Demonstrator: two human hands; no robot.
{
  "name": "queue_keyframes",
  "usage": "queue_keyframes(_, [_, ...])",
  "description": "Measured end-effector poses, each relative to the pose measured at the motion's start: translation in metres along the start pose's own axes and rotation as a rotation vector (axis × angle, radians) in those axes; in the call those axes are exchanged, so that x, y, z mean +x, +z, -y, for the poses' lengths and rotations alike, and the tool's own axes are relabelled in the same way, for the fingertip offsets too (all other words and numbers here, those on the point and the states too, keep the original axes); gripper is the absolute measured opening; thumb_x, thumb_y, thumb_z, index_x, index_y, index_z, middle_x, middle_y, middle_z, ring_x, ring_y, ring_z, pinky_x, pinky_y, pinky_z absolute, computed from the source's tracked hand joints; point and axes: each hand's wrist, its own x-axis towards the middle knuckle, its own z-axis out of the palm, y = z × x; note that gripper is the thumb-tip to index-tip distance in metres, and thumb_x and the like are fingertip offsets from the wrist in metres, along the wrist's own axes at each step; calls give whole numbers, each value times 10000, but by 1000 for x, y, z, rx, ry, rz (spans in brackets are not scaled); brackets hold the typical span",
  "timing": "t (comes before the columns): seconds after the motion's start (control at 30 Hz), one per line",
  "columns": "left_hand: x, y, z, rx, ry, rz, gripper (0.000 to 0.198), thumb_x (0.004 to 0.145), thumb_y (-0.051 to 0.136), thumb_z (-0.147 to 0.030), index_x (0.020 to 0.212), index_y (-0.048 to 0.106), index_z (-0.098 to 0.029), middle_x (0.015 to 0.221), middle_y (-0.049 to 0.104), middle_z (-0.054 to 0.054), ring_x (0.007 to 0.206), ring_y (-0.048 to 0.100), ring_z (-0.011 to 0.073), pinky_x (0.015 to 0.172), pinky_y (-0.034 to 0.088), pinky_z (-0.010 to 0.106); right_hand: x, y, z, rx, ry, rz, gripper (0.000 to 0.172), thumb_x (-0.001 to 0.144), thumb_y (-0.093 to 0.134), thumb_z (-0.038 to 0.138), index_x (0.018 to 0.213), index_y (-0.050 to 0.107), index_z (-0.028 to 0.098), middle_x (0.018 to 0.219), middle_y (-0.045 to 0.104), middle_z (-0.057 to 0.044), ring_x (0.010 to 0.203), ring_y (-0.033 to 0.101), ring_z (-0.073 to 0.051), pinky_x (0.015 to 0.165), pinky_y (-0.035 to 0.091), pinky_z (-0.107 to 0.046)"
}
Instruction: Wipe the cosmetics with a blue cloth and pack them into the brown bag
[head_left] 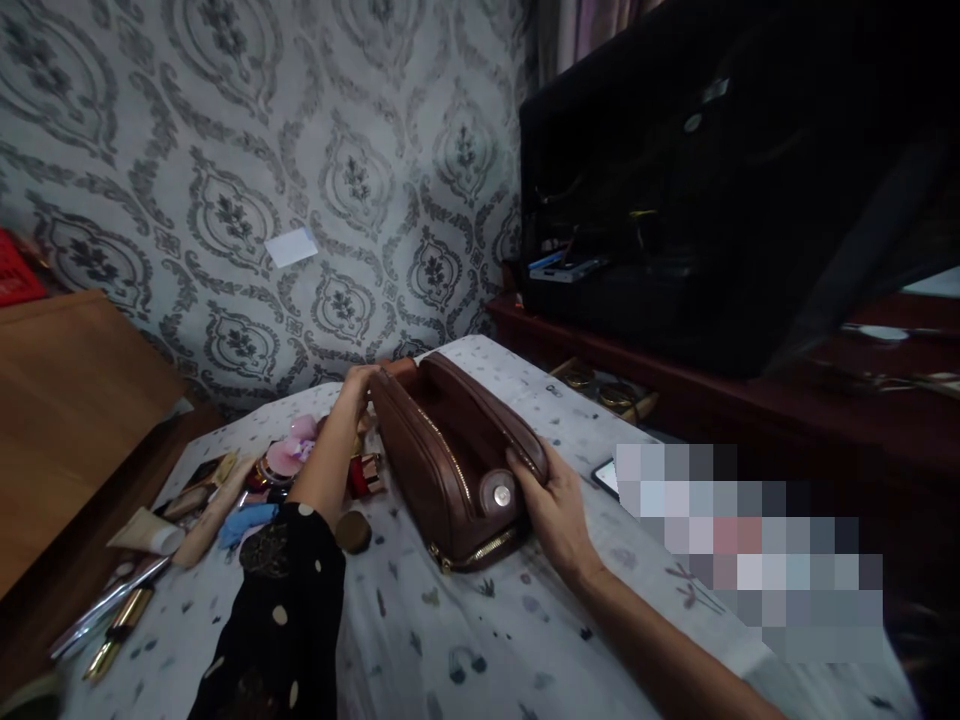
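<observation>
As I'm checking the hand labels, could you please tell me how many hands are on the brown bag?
2: the left hand at the far end of the brown bag, its fingers partly hidden; the right hand at the near right side.

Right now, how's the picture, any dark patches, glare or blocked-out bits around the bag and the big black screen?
Head view: dim light, with the screen nearly black apart from small pale reflections; head view: the bag reads clearly outside, but its inside sinks into shadow; head view: blocky pixels cut in at the phone, hiding what lies beyond.
</observation>
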Motion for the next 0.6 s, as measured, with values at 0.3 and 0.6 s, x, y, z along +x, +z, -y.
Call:
queue_keyframes(0.3, [-95,-7,-37,362,496,65,217,929,588,-303,1102,685,-215,1254,647,41,1237,523,232,1119,367,380,2,2,-1,-12,-52,-12,449,845,603,503,1178,580,203,1148,665,-71,1048,598,-258,978,453,-422])
queue_keyframes(0.6, [-138,-17,-49,935,891,269,404,1020,314,-414,1044,641,-178,1112,678,93,1096,583,220,1027,408,366,1,4,3,-17,-27,-14,469,841,591,550,1135,604,185,1058,678,-74,995,603,-259,947,458,-445])
